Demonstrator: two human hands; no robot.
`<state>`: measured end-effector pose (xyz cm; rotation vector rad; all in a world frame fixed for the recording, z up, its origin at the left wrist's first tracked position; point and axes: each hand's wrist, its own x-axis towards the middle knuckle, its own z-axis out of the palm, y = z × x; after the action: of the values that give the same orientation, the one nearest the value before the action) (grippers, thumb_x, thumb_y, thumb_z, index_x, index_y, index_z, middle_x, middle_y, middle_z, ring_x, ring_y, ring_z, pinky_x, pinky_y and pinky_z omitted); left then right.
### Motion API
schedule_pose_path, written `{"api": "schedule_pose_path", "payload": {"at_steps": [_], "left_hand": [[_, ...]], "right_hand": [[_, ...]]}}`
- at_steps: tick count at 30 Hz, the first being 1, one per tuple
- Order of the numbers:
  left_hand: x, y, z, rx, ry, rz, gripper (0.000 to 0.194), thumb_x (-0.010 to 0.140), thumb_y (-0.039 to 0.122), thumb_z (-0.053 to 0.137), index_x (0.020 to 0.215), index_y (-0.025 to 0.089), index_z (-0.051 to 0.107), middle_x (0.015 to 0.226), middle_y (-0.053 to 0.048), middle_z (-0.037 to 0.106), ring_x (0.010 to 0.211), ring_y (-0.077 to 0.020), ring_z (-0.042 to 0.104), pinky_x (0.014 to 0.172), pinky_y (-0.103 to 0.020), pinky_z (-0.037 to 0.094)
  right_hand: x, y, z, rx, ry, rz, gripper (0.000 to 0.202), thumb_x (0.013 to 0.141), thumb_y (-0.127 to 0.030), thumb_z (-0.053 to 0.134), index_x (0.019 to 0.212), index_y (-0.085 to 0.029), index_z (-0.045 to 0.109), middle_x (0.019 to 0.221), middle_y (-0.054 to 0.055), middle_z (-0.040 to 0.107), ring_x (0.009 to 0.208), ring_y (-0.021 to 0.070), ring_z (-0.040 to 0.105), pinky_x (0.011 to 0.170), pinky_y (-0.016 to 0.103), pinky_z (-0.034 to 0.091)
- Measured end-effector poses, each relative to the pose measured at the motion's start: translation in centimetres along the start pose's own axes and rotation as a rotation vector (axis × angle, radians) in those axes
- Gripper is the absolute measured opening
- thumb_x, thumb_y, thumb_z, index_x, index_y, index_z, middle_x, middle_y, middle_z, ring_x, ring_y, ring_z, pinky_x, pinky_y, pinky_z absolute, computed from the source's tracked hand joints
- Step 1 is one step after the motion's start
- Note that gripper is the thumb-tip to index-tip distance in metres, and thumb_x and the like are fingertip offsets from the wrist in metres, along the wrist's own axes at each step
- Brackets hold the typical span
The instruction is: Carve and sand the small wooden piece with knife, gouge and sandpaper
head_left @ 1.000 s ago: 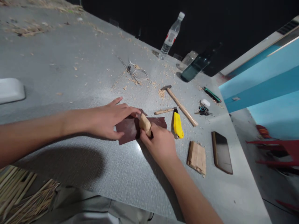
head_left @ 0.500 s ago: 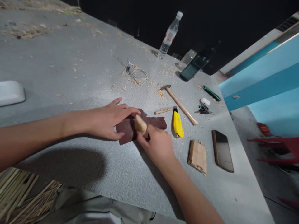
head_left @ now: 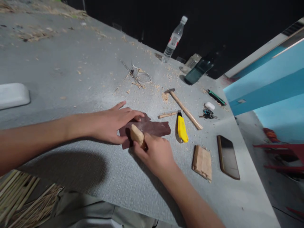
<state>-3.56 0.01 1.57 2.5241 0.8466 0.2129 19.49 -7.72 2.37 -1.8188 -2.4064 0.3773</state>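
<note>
Dark brown sheets that look like sandpaper (head_left: 156,127) lie on the grey table, with torn edges. My left hand (head_left: 116,122) is spread over their left end, fingers apart, pressing them down. In my right hand (head_left: 155,152) is a small pale carved piece of wood (head_left: 137,134), gripped between thumb and fingers. Its visible end rests against the brown sheet, close to my left thumb; the rest is hidden by my fingers. Just right of the sheets lie a yellow utility knife (head_left: 182,128) and a thin wooden-handled tool (head_left: 168,114).
Beyond are a hammer (head_left: 184,109), a wire coil (head_left: 143,77), a water bottle (head_left: 174,39) and a dark bottle (head_left: 199,70). A wood block (head_left: 202,162), a phone (head_left: 228,157) and keys (head_left: 208,114) lie to the right. A white case (head_left: 14,95) sits at left; wood shavings are scattered about.
My right hand has slid the carved wood a little left and down along the brown sheet, nearer my left thumb. My left hand stays in place on the sheet.
</note>
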Motion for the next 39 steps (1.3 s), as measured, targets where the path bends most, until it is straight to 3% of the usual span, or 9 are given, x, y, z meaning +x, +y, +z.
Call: {"api": "schedule_pose_path", "payload": {"at_steps": [3, 8, 12, 16, 21, 25, 29, 33, 39], "left_hand": [[-0.03, -0.16, 0.11, -0.013, 0.003, 0.001, 0.081, 0.086, 0.033, 0.069, 0.158, 0.025, 0.033, 0.156, -0.014, 0.056, 0.148, -0.0326, 0.053, 0.134, -0.061, 0.002], [0.03, -0.19, 0.14, -0.045, 0.008, -0.007, 0.081, 0.083, 0.034, 0.072, 0.156, 0.026, 0.037, 0.153, -0.013, 0.06, 0.145, -0.0333, 0.055, 0.135, -0.061, 0.004], [0.06, -0.02, 0.02, -0.052, 0.012, 0.003, 0.078, 0.084, 0.032, 0.07, 0.155, 0.026, 0.038, 0.156, -0.013, 0.057, 0.148, -0.0325, 0.053, 0.134, -0.062, 0.001], [0.06, 0.25, -0.15, -0.064, -0.002, -0.003, 0.075, 0.085, 0.034, 0.069, 0.154, 0.025, 0.039, 0.155, -0.013, 0.058, 0.148, -0.0324, 0.053, 0.134, -0.063, 0.0], [0.0, 0.34, -0.3, -0.066, -0.003, -0.01, 0.074, 0.084, 0.032, 0.069, 0.152, 0.025, 0.04, 0.156, -0.013, 0.057, 0.148, -0.0325, 0.053, 0.134, -0.063, 0.001], [-0.06, 0.19, -0.23, -0.067, -0.001, -0.003, 0.074, 0.085, 0.032, 0.069, 0.153, 0.025, 0.04, 0.154, -0.013, 0.058, 0.146, -0.0313, 0.054, 0.134, -0.063, 0.002], [-0.08, 0.12, -0.14, -0.064, 0.009, 0.0, 0.075, 0.085, 0.032, 0.07, 0.153, 0.027, 0.041, 0.157, -0.012, 0.056, 0.147, -0.0314, 0.053, 0.135, -0.062, 0.001], [-0.05, 0.18, -0.2, -0.064, -0.002, -0.004, 0.074, 0.085, 0.034, 0.07, 0.153, 0.028, 0.042, 0.156, -0.012, 0.058, 0.147, -0.0322, 0.054, 0.135, -0.062, 0.002], [-0.05, 0.16, -0.18, -0.061, 0.003, -0.005, 0.074, 0.084, 0.032, 0.07, 0.152, 0.026, 0.042, 0.157, -0.013, 0.056, 0.147, -0.0319, 0.053, 0.135, -0.063, 0.002]], "right_hand": [[0.08, 0.04, -0.07, -0.057, 0.062, 0.137, 0.024, 0.095, -0.039, 0.058, 0.086, -0.02, 0.07, 0.077, 0.006, 0.077, 0.061, 0.0182, 0.063, 0.059, 0.032, 0.019], [0.06, -0.28, -0.03, 0.04, -0.035, 0.007, 0.024, 0.094, -0.041, 0.059, 0.083, -0.021, 0.069, 0.074, 0.004, 0.075, 0.06, 0.0174, 0.062, 0.059, 0.032, 0.019], [0.08, -0.1, -0.13, -0.049, 0.053, 0.16, 0.026, 0.097, -0.039, 0.056, 0.086, -0.02, 0.069, 0.076, 0.007, 0.076, 0.06, 0.0186, 0.062, 0.059, 0.032, 0.018], [-0.05, -0.02, -0.18, -0.018, -0.009, 0.024, 0.026, 0.097, -0.041, 0.056, 0.085, -0.021, 0.068, 0.073, 0.005, 0.075, 0.059, 0.018, 0.061, 0.059, 0.032, 0.019], [0.11, 0.09, -0.2, -0.09, 0.05, 0.15, 0.028, 0.098, -0.04, 0.053, 0.085, -0.02, 0.068, 0.075, 0.008, 0.076, 0.058, 0.019, 0.061, 0.058, 0.033, 0.017], [-0.04, -0.25, -0.09, -0.033, -0.011, 0.008, 0.025, 0.096, -0.04, 0.055, 0.083, -0.021, 0.068, 0.072, 0.005, 0.075, 0.056, 0.0175, 0.058, 0.058, 0.033, 0.017], [-0.27, -0.24, -0.23, -0.097, 0.042, 0.142, 0.027, 0.096, -0.039, 0.053, 0.083, -0.02, 0.068, 0.072, 0.007, 0.074, 0.055, 0.018, 0.058, 0.058, 0.033, 0.015], [-0.3, -0.25, -0.28, -0.039, -0.026, 0.034, 0.027, 0.097, -0.039, 0.054, 0.082, -0.021, 0.067, 0.072, 0.005, 0.074, 0.057, 0.0175, 0.059, 0.058, 0.033, 0.017], [-0.11, -0.28, -0.48, -0.094, 0.003, 0.152, 0.029, 0.099, -0.04, 0.051, 0.087, -0.02, 0.068, 0.075, 0.008, 0.075, 0.059, 0.0192, 0.061, 0.059, 0.033, 0.017]]}}
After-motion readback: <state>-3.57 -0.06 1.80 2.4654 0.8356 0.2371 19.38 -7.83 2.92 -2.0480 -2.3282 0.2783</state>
